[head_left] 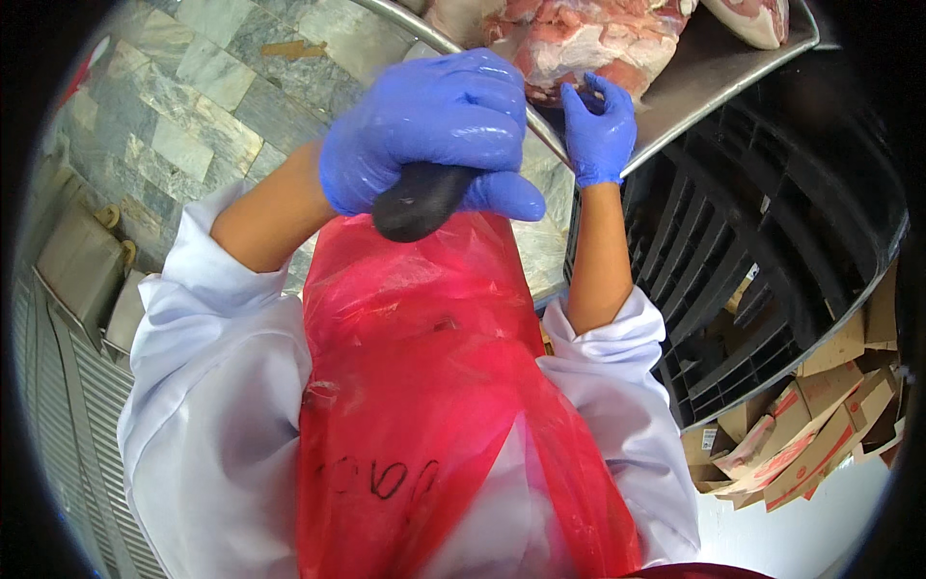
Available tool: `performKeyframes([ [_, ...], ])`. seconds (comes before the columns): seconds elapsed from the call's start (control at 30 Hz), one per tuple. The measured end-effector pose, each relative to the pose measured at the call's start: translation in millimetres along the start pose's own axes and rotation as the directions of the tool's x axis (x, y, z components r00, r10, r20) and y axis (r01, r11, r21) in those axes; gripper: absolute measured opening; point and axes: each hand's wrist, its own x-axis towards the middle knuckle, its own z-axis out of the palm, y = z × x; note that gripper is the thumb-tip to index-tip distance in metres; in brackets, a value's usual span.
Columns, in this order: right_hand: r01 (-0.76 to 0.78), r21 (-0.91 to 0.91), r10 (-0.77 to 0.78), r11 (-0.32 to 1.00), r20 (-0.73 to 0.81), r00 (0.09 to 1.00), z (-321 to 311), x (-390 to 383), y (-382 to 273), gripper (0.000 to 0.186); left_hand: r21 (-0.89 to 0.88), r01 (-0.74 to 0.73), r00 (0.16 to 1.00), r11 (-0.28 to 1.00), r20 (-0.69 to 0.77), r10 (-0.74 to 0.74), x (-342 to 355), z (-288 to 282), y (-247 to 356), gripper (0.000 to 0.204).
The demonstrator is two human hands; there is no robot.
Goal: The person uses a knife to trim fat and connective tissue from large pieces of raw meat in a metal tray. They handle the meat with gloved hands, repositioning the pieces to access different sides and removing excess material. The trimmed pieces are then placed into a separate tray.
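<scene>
My left hand [429, 125], in a blue glove, is wrapped round a black handle [420, 203] whose end points down toward me; the rest of that tool is hidden behind the hand. My right hand [598, 135], also blue-gloved, is at the lower edge of a large raw meat piece [608, 43], fingertips against it with thumb and index finger apart. The meat lies in a steel tray [714, 82] at the top of the view, with another pale piece [752, 14] at its right end.
Below the tray at the right is a large black slotted plastic structure [733, 232], with flattened cardboard boxes [820, 415] beyond it. Steel fixtures [77, 270] and ribbed metal [77, 425] run along the left edge. Marble-tiled floor [193, 87] shows at upper left.
</scene>
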Motion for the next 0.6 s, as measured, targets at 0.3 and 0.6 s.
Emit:
performKeyframes([
  [0.3,-0.001,-0.048,0.001,0.999,-0.007,1.0,1,1,7,0.035,0.053,-0.065,0.99,0.997,0.129,0.057,3,19,-19,0.026],
  [0.6,0.011,-0.02,-0.011,1.0,-0.017,1.0,3,4,14,0.035,0.166,0.395,0.919,0.904,-0.087,-0.385,129,-32,-80,0.031],
])
